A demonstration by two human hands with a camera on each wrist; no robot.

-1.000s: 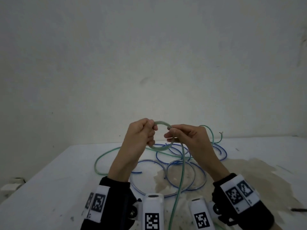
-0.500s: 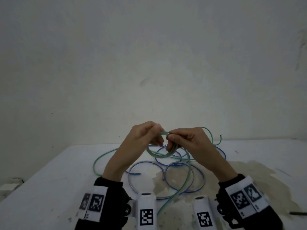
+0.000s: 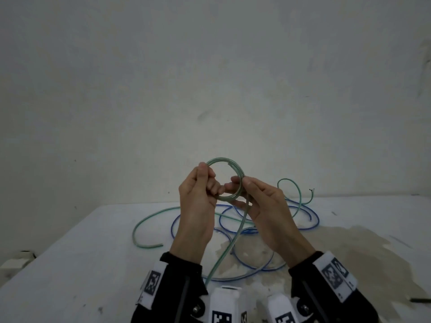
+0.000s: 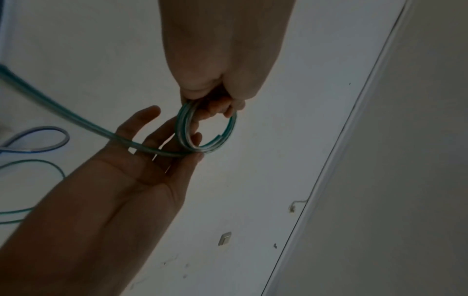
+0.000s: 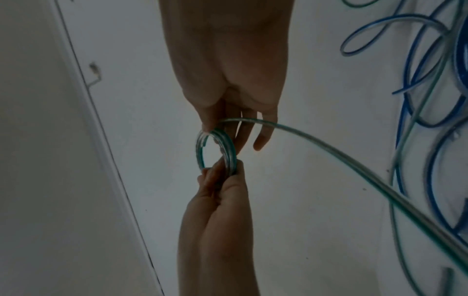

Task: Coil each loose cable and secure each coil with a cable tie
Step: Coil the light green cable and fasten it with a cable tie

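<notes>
1. Nearest you, the free run of the green cable (image 3: pixel 229 247) slants from near your left cuff up and away to your hands, its long axis running from low left to upper right.
2. Your left hand (image 3: pixel 198 194) pinches the left side of the green coil (image 3: pixel 225 160) between thumb and curled fingers.
3. Your right hand (image 3: pixel 263 201) pinches the coil's right side with thumb and forefinger; its other fingers lie loosely spread.
4. So the coil stands upright between both grips, raised above the table (image 3: pixel 70 264), its opening facing you.
5. Farther off, the blue cable (image 3: pixel 312 217) lies in loose loops on the table among more green cable.
</notes>
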